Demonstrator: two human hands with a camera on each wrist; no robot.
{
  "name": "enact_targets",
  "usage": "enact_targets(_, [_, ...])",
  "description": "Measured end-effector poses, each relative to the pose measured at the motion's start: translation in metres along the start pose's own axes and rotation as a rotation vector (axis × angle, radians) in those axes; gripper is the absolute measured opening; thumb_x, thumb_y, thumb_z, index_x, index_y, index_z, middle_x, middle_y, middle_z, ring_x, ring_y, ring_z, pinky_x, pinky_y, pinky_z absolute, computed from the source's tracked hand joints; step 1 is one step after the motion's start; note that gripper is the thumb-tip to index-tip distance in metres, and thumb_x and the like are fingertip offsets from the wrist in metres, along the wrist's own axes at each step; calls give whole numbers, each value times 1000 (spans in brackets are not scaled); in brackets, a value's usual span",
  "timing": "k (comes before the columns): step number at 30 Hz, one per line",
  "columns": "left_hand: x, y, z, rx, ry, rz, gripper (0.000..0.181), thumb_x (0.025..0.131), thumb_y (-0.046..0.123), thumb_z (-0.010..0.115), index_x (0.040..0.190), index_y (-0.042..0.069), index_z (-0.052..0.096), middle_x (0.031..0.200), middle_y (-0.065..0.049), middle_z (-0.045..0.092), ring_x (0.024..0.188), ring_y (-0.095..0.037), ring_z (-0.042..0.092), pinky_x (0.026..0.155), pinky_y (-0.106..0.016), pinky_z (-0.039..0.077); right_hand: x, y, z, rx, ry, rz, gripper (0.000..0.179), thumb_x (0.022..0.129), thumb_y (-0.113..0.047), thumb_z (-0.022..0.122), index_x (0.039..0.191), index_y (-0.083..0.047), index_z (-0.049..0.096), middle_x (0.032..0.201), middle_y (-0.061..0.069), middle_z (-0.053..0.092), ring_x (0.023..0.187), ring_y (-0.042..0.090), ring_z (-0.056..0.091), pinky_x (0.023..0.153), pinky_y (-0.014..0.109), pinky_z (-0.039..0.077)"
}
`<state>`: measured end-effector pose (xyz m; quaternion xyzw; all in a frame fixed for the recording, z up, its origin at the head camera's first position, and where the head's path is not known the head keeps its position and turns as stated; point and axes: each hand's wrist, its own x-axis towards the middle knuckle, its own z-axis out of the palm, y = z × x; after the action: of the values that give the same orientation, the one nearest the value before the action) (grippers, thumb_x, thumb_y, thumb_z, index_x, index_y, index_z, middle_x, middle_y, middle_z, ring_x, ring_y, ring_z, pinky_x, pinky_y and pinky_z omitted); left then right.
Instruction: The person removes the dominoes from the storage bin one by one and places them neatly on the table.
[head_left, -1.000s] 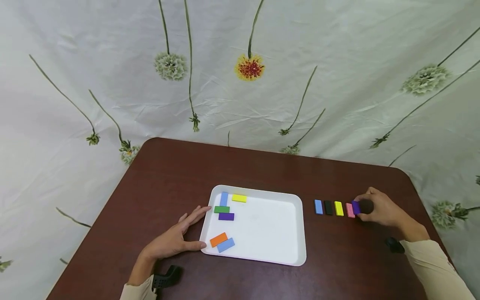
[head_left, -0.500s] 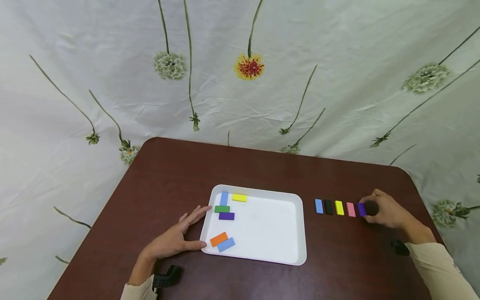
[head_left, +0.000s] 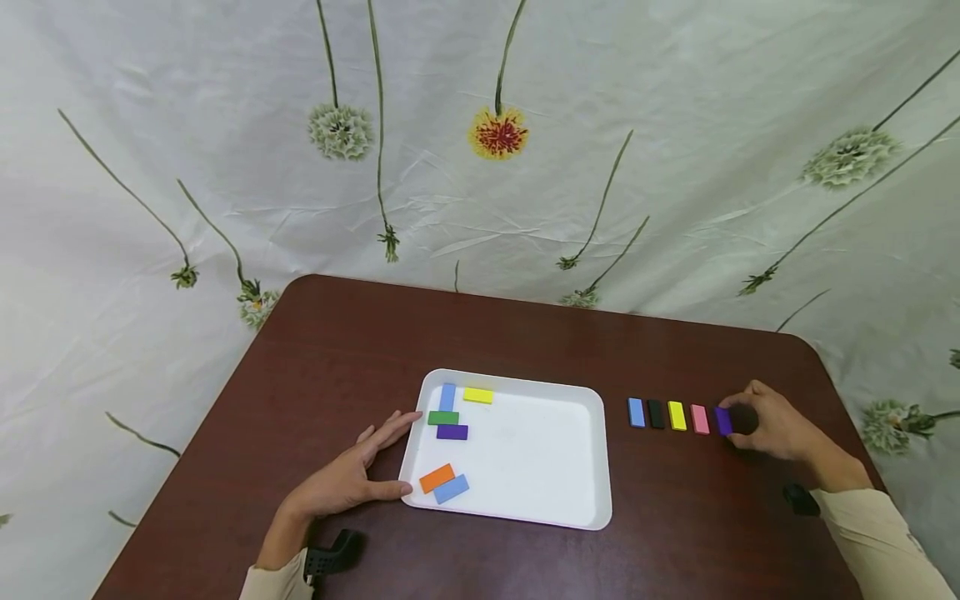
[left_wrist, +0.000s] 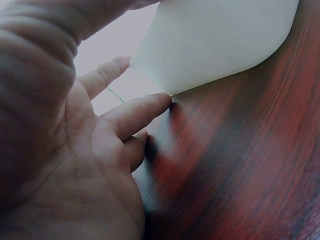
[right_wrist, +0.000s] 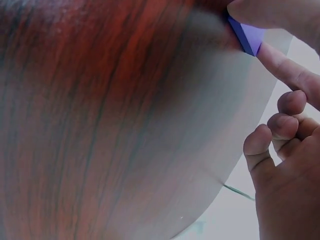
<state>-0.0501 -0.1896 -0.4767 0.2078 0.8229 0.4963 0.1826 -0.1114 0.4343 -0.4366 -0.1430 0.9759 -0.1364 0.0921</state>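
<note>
At the right end of a row of blocks, my right hand (head_left: 774, 423) pinches a purple block (head_left: 723, 421) between thumb and index finger. The right wrist view shows the same purple block (right_wrist: 248, 35) at the fingertips, the other fingers curled back. To its left in the row lie a pink block (head_left: 700, 419), a yellow block (head_left: 677, 416), a black block (head_left: 656, 414) and a blue block (head_left: 636, 412), with small gaps between. My left hand (head_left: 348, 475) spreads its fingers against the left side of a white tray (head_left: 540, 458); its fingertips touch the rim in the left wrist view.
Inside the tray's left part lie a light blue block (head_left: 447, 397), a yellow block (head_left: 477, 396), a green block (head_left: 443, 418), a purple block (head_left: 452, 432), an orange block (head_left: 437, 478) and another blue block (head_left: 451, 489). A flowered cloth (head_left: 675, 167) hangs behind the brown table (head_left: 360, 333).
My right hand has moved the purple block slightly right, from against the pink block to a small gap beside it, and straightened it in the row. The left hand and tray have stayed put.
</note>
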Motion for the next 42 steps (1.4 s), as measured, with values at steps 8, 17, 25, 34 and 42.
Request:
enact_targets(8, [0,1,0,6,1,-8,88,85,31,81,157,27,31,163,-9,33,154,-44,7,116,-70,-7,1,-5,-3,18,45,-20,52,70,-20,88,115,0,71,85,1,39,82,17,44,70,27,37])
enact_targets(17, [-2,0,-1,-4,4,-21,88,84,30,81,157,28,32,164,-10,29,154,-43,6,117,-68,-8,27,-49,-9,167,154,-275,30,77,-3,83,105,-8,74,78,-6,42,71,3,36,58,23,32])
enact_targets(25, [-3,-2,-1,16,8,-12,87,85,31,80,157,29,32,163,-8,31,154,-42,8,117,-68,-6,70,-102,-2,273,54,-397,26,83,-5,80,108,-8,73,77,-7,42,72,5,39,60,23,35])
enact_targets(34, [-6,-1,-2,16,13,-24,87,84,32,81,157,31,32,164,-8,31,154,-41,8,117,-67,-5,113,-166,4,315,-104,-428,29,84,-12,82,111,-17,75,93,1,58,81,16,47,70,25,43])
enact_targets(42, [-3,-1,-2,20,6,1,87,85,33,80,157,30,31,164,-6,30,154,-42,9,117,-69,-5,141,-208,13,298,-190,-511,31,85,-10,80,114,-20,75,99,2,54,99,18,52,76,30,45])
